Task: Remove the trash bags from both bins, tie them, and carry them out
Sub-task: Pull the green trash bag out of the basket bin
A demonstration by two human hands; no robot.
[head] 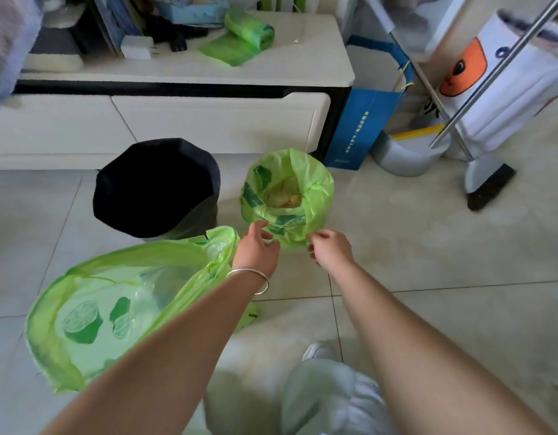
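Note:
A small bin lined with a green trash bag [287,196] stands on the tiled floor, with scraps visible inside. My left hand [255,246], which wears a silver bangle, pinches the bag's folded-over rim on the near left. On the near right, my right hand [329,251] has its fingers curled at the same rim. A larger green trash bag [108,306] lies open-mouthed on the floor at the left, partly under my left forearm. Behind it stands a black bin [155,186] whose inside is dark.
A low white cabinet [208,120] runs along the back, with a roll of green bags [249,32] on top. To the right stand a blue paper bag [359,127], a grey bucket [409,155] and a broom with dustpan [488,183]. My knee and shoe [321,387] are below.

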